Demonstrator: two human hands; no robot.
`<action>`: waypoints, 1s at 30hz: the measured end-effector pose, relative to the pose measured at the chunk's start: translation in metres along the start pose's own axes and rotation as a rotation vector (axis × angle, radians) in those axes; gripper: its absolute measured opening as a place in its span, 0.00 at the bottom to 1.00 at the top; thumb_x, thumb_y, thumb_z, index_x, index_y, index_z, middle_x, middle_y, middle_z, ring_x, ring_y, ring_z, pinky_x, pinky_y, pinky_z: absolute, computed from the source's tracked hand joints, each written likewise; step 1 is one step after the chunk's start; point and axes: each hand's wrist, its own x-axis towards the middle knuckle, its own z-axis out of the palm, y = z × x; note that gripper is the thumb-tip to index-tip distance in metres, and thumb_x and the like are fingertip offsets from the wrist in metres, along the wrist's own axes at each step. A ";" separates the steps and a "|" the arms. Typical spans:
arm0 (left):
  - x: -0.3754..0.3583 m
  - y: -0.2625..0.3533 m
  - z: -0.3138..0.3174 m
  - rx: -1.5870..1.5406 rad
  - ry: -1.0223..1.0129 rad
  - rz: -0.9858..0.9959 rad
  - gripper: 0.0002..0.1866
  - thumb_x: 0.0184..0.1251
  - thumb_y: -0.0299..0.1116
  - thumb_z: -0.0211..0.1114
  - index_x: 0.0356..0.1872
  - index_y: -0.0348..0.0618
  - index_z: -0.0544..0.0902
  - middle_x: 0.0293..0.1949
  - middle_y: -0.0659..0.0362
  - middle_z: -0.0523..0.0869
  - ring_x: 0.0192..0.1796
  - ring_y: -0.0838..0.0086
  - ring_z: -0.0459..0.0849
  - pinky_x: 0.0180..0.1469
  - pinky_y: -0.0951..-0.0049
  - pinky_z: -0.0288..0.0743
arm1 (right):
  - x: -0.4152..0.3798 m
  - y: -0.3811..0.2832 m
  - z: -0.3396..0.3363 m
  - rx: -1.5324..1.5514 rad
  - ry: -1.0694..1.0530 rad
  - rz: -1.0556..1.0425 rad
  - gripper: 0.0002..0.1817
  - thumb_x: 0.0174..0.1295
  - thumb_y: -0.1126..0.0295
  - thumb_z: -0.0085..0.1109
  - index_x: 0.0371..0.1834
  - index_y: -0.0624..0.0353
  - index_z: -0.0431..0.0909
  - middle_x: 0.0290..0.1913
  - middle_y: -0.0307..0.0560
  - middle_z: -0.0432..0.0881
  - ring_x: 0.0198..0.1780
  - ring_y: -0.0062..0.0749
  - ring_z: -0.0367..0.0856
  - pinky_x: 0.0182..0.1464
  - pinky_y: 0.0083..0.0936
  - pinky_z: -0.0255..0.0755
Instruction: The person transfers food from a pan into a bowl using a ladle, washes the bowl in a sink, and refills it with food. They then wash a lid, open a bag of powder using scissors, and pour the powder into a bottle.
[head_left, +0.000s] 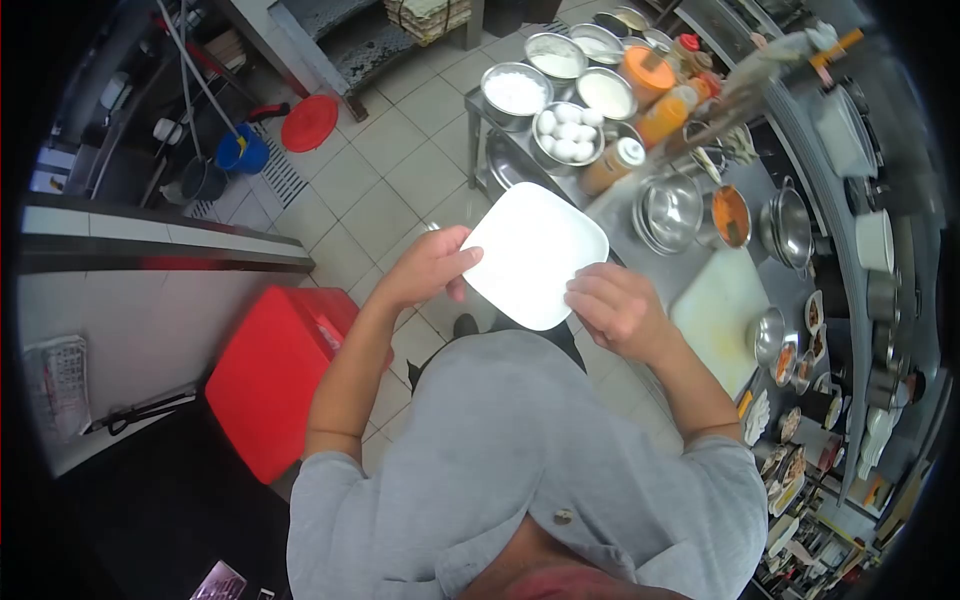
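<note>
Both hands hold a white square plate with rounded corners (537, 255) in front of my body, above the tiled floor. My left hand (435, 268) grips its left edge, thumb on top and fingers underneath. On the opposite edge, my right hand (618, 310) has its fingers closed over the rim near the lower right corner. A small shiny piece (433, 227) shows beside my left hand; I cannot make out what it is. Nothing can be seen lying on the plate.
To the right runs a metal counter with a bowl of eggs (568, 133), bowls of white powder (516, 90), sauce bottles (613, 166), steel bowls (672, 212) and a cutting board (722, 315). A red bin (270, 380) stands at left; a blue bucket (243, 150) sits farther off.
</note>
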 end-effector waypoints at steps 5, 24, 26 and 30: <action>0.062 -0.002 -0.101 -0.032 -0.079 0.000 0.15 0.74 0.36 0.58 0.50 0.34 0.78 0.33 0.61 0.82 0.24 0.80 0.77 0.29 0.78 0.74 | 0.096 0.046 0.031 0.045 0.182 0.112 0.18 0.47 0.79 0.70 0.45 0.64 0.82 0.51 0.53 0.84 0.51 0.47 0.84 0.52 0.34 0.80; 0.257 0.045 -0.580 -0.573 0.444 -0.149 0.15 0.68 0.32 0.60 0.53 0.39 0.76 0.30 0.58 0.80 0.24 0.77 0.76 0.26 0.71 0.72 | 0.444 0.355 0.105 0.145 0.257 0.602 0.21 0.57 0.69 0.70 0.53 0.62 0.77 0.56 0.51 0.81 0.53 0.48 0.81 0.51 0.37 0.80; 0.327 0.110 -0.604 -0.386 0.316 -0.106 0.14 0.69 0.31 0.59 0.53 0.38 0.76 0.33 0.57 0.82 0.25 0.76 0.77 0.27 0.72 0.72 | 0.449 0.361 0.107 0.074 0.352 0.732 0.21 0.57 0.69 0.70 0.53 0.63 0.78 0.56 0.52 0.81 0.52 0.49 0.82 0.52 0.37 0.80; 0.470 0.221 -0.619 -0.082 0.015 0.000 0.17 0.69 0.32 0.58 0.55 0.34 0.76 0.37 0.57 0.85 0.27 0.78 0.79 0.27 0.78 0.72 | 0.447 0.372 0.107 0.047 0.494 1.027 0.22 0.57 0.68 0.72 0.54 0.61 0.80 0.55 0.53 0.83 0.52 0.48 0.83 0.54 0.36 0.79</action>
